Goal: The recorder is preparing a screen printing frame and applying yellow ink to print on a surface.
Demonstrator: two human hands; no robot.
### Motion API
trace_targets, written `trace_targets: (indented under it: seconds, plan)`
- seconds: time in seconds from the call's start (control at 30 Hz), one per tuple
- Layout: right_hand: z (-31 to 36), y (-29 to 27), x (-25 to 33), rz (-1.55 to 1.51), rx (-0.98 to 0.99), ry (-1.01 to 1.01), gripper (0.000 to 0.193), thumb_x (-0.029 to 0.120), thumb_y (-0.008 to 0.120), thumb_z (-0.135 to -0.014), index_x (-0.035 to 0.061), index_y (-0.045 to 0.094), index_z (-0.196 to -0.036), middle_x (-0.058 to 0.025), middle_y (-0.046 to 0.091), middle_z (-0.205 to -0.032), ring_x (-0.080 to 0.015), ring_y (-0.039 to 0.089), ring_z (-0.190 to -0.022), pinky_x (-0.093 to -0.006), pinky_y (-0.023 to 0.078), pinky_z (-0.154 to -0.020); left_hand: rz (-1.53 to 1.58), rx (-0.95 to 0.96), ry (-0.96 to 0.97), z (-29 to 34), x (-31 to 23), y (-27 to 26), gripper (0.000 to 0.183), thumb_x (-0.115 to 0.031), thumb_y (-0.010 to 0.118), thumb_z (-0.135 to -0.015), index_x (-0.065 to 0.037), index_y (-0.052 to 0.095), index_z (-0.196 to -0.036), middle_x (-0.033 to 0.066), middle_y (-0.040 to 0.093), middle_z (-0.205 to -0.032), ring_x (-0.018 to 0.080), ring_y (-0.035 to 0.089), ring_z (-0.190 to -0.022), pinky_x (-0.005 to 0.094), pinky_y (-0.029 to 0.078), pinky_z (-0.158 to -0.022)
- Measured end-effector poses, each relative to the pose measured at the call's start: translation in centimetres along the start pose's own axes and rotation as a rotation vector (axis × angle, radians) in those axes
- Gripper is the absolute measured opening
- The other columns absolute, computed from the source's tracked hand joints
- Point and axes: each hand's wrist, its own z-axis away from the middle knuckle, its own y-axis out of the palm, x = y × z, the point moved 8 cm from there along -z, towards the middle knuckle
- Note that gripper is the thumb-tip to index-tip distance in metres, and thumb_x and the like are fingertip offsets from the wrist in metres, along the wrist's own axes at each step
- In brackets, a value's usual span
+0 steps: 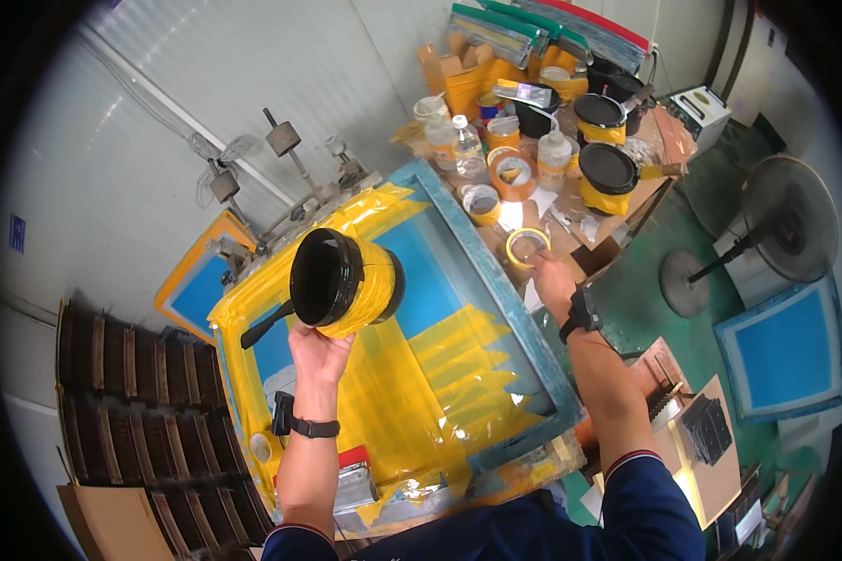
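Note:
My left hand (320, 353) is closed around the underside of a black bucket (374, 280) wrapped in yellow tape. The bucket is tilted, its mouth facing left, and the inside looks black. A dark handle (267, 325) sticks out beside its rim; its other end is hidden. Below the bucket lies a screen printing frame (533, 351), its blue mesh largely covered with yellow tape. To the right, my right hand (554, 280) pinches the near edge of a roll of yellow tape (512, 245) at the side table.
The cardboard-covered side table (496, 224) carries tape rolls, a clear bottle (468, 145), a squeeze bottle (554, 154) and lidded black tubs (608, 168). A standing fan (767, 224) is at right. Dark racks (140, 402) stand at left. A red-edged squeegee (351, 479) lies at the frame's near edge.

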Motion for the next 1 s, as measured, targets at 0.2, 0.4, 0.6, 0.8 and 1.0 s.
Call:
trace_targets:
  seconds: [0.2,0.4,0.6,0.8,1.0]
  plan:
    - [-3.0,-2.3,3.0,0.006,-0.136,-0.105,0.017,0.01,0.064,-0.077,0.0049,0.065,-0.093,-0.0128,0.063,-0.098,-0.0348,0.061,-0.093,-0.0449,0.05,-0.078,-0.042,-0.077,0.018,-0.5,0.0,-1.4,0.037,-0.021,0.039,-0.094,-0.002,0.059,-0.12,0.0148,0.061,-0.125,0.0305,0.06,-0.114,0.0487,0.05,-0.095]
    - [-3.7,1.7,1.7,-0.041,-0.057,-0.104,0.017,0.012,0.062,-0.08,0.0056,0.066,-0.095,-0.0142,0.064,-0.099,-0.0355,0.06,-0.094,-0.0446,0.05,-0.081,-0.029,-0.047,0.021,-0.8,0.3,-0.5,0.038,-0.021,0.039,-0.095,-0.003,0.058,-0.122,0.0141,0.059,-0.129,0.0307,0.058,-0.117,0.0495,0.048,-0.098]
    - [-2.7,1.2,2.6,-0.286,-0.13,-0.15,0.021,0.004,0.065,-0.079,0.0046,0.065,-0.101,-0.0138,0.064,-0.11,-0.0363,0.063,-0.095,-0.0416,0.053,-0.082,-0.044,-0.076,-0.008,-1.9,1.7,-0.2,0.039,-0.021,0.039,-0.094,-0.002,0.058,-0.123,0.0141,0.059,-0.13,0.031,0.057,-0.119,0.0503,0.047,-0.099]
    - [-2.2,-1.3,-1.9,-0.246,-0.191,0.015,0.021,0.008,0.064,-0.08,0.0083,0.067,-0.101,-0.0128,0.065,-0.102,-0.0362,0.063,-0.09,-0.0429,0.051,-0.078,0.03,-0.043,-0.088,-3.9,4.3,0.3,0.04,-0.02,0.039,-0.091,-0.001,0.058,-0.121,0.0163,0.058,-0.13,0.0321,0.056,-0.119,0.0515,0.046,-0.1]
    - [-4.5,-1.6,-3.8,-0.107,-0.283,0.021,0.021,0.011,0.066,-0.079,0.0062,0.067,-0.099,-0.0149,0.065,-0.097,-0.0383,0.062,-0.088,-0.0453,0.05,-0.08,-0.032,-0.004,-0.121,-4.3,6.6,1.7,0.04,-0.018,0.038,-0.09,0.001,0.057,-0.12,0.0171,0.058,-0.129,0.0336,0.057,-0.118,0.0521,0.046,-0.1]
